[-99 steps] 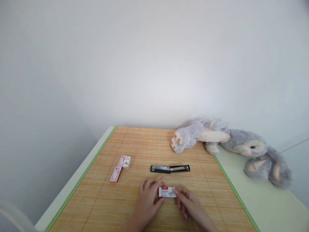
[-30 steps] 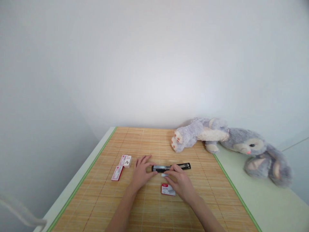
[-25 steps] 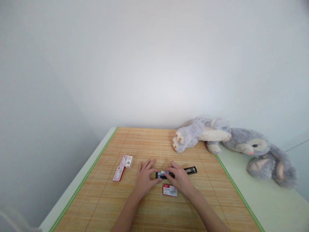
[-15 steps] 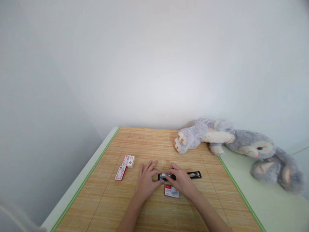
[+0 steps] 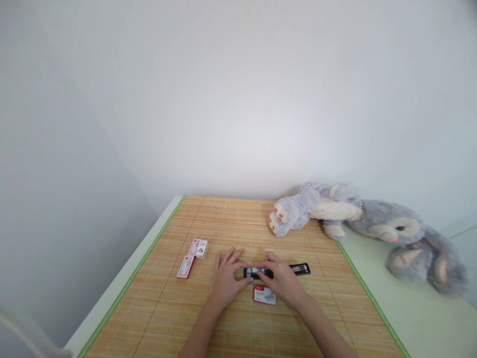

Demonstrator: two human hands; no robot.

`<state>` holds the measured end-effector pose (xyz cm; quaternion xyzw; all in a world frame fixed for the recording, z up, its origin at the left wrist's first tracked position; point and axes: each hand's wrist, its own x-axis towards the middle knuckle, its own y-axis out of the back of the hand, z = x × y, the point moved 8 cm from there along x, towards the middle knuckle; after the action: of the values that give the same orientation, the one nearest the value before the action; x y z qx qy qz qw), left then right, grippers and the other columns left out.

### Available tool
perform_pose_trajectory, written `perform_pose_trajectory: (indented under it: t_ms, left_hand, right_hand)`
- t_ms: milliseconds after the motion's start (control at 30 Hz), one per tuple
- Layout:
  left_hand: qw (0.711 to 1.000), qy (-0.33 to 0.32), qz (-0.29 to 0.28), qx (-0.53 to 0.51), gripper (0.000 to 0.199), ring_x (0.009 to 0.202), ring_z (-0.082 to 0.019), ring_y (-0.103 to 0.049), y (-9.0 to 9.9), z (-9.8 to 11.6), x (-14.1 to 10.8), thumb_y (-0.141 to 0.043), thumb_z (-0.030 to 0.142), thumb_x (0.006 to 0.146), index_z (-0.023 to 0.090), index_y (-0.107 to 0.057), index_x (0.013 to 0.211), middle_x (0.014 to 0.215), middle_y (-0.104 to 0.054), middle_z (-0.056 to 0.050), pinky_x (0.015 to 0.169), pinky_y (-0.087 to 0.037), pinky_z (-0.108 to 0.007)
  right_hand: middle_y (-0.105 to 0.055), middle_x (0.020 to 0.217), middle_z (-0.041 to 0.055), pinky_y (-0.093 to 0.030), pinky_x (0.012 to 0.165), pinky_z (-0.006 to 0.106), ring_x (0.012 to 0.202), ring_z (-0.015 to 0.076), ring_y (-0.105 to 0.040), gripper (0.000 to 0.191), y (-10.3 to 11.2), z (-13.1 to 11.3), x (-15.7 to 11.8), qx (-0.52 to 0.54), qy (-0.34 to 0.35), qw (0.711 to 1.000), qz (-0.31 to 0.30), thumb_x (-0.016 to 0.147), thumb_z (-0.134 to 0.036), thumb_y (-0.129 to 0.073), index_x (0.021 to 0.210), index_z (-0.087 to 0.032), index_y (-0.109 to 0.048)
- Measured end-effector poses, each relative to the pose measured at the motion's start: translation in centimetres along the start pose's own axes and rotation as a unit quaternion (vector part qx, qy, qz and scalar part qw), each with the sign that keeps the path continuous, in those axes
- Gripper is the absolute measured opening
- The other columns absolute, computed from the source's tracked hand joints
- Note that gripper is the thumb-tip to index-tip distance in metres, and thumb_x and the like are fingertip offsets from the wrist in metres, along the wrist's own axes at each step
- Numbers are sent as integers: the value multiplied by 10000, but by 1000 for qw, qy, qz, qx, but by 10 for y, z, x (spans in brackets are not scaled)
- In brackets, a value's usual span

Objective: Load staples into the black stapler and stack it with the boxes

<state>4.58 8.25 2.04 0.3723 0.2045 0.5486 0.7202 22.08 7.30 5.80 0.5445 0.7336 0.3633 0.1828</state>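
A long black stapler [image 5: 251,273] lies opened out flat on the bamboo mat. My left hand [image 5: 225,281] holds its left end between thumb and forefinger, the other fingers spread. Over the stapler's middle, my right hand [image 5: 281,279] is closed in a pinch. A small silvery strip, apparently staples [image 5: 257,270], shows at its fingertips inside the stapler; the hand hides part of it. To the right, the stapler's other half [image 5: 300,269] with a metal channel sticks out. Just below the stapler lies a red and white staple box [image 5: 265,295].
Several small red and white boxes [image 5: 185,267] sit on the mat [image 5: 167,308] to the left. A grey plush rabbit [image 5: 335,209] lies along the back right, over the mat's edge and the pale green tabletop [image 5: 417,308]. Behind rises a white wall [image 5: 223,99].
Almost nothing differs. The right hand's fingers have shifted very slightly to the right over the stapler; the left hand keeps its place at the left end.
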Motion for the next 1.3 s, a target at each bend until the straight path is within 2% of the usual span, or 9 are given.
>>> perform_pose_trajectory:
  t_ms: [300,433,600,767,900,1000,1067,1167,1300]
  left_hand:
    - [1000,0,3,3,333,1536,-297,-313,0,-1,0,-827,488,776,419,-752,1094,1570,-507,50,1269,39,-628]
    - [1000,-2,2,0,336,1535,-300,-315,-1,-2,1,-829,482,773,419,-752,1094,1572,-505,49,1271,14,-627]
    - [1000,-3,-2,-4,337,1535,-300,-316,-1,-3,2,-814,500,780,403,-755,1097,1576,-502,37,1280,-50,-607]
    - [1000,-6,-1,-2,332,1534,-289,-316,-2,-3,2,-812,492,783,413,-753,1100,1573,-504,47,1280,-52,-601]
    - [1000,-4,1,-7,340,1530,-296,-324,-3,-4,2,-808,502,785,391,-758,1102,1574,-505,28,1279,-63,-602]
    - [1000,-4,-1,-11,341,1533,-290,-321,-2,-5,2,-802,513,791,385,-759,1104,1580,-497,24,1280,-92,-595]
    - [1000,-4,-2,-12,330,1535,-284,-322,-2,-4,2,-799,508,797,394,-757,1103,1580,-497,31,1280,-103,-592]
    - [1000,-1,0,-10,324,1536,-291,-321,-2,-4,1,-794,502,804,410,-752,1112,1576,-500,35,1280,-46,-617]
    - [1000,-1,-5,-2,342,1544,-313,-302,-4,-3,2,-797,523,796,407,-755,1115,1594,-477,20,1260,78,-655]
  right_hand:
    - [-637,1009,27,-484,799,276,880,184,-645,159,11,0,-2,-26,-12,1000,-3,902,-281,-694,1048,-255,-755]
    - [-637,912,6,-430,713,264,790,166,-641,141,23,4,-7,-95,-32,995,4,941,-341,-657,878,-253,-747]
    - [-664,896,6,-362,639,258,761,163,-649,162,11,-4,-7,-149,-46,988,-24,945,-364,-646,887,-290,-777]
    - [-671,927,17,-386,652,262,790,174,-654,116,1,-16,-4,-148,-37,988,-38,911,-351,-682,942,-295,-778]
    - [-671,988,40,-460,837,330,983,247,-631,184,35,-8,-10,-158,-9,987,-9,835,-364,-759,1010,-310,-773]
    - [-674,1120,76,-453,965,413,1094,299,-594,430,77,24,-23,-171,-30,984,30,746,-395,-819,1159,-303,-744]
    - [-687,1147,85,-452,979,421,1109,307,-598,515,95,52,-32,-152,-55,987,3,725,-388,-823,1223,-296,-726]
    - [-724,1039,60,-480,883,382,955,261,-643,342,106,83,-41,-82,-96,990,-56,819,-401,-736,1143,-292,-759]
    - [-710,982,44,-481,845,365,907,243,-629,272,109,72,-36,1,-79,996,-48,852,-471,-721,1039,-280,-768]
